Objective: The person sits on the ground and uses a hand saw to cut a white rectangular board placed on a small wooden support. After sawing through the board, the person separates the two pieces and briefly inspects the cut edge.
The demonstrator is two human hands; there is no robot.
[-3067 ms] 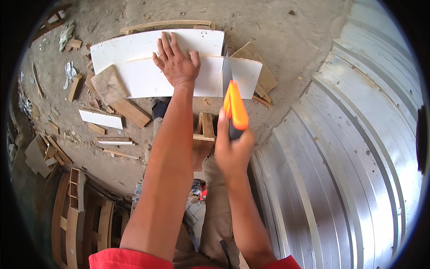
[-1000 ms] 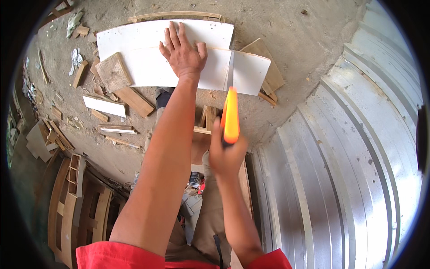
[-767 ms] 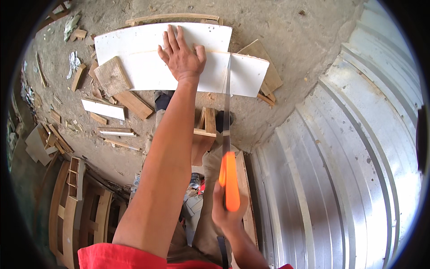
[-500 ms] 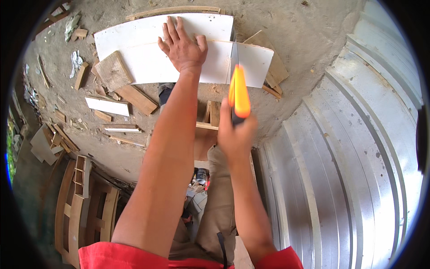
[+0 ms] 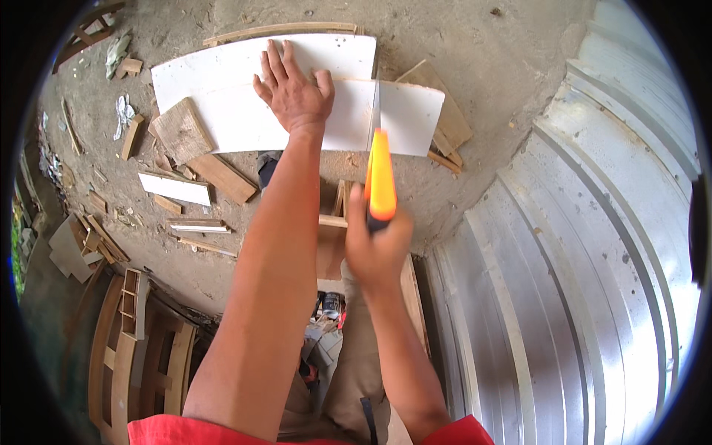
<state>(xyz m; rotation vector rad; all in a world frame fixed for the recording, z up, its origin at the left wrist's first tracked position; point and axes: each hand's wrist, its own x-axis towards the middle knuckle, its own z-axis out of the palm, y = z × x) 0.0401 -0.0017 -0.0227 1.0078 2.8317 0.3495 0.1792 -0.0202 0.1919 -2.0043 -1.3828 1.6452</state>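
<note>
My left hand (image 5: 300, 96) lies flat with fingers spread on a white board (image 5: 245, 122), pressing beside a lengthwise seam. Beyond the seam, a second white strip (image 5: 215, 67) lies against it. In my right hand (image 5: 380, 248) is a handsaw (image 5: 382, 178) with an orange and black handle, the fingers wrapped round the grip. Its thin blade stands in a cut across the right part of the board, roughly in line with my right forearm. Blur hides some of my right fingers. Pale sawdust (image 5: 348, 159) lies by the board's near edge.
Wood offcuts (image 5: 222, 176) and a brown plank piece (image 5: 183, 131) lie at the left, the latter overlapping the board. A plywood scrap (image 5: 445, 104) sits to the right. A corrugated metal wall (image 5: 564, 297) closes the right side. Wooden frames (image 5: 119, 363) stand lower left.
My right hand and the saw have come slightly back toward me. My left hand stays flat on the board; the whole view has shifted a little.
</note>
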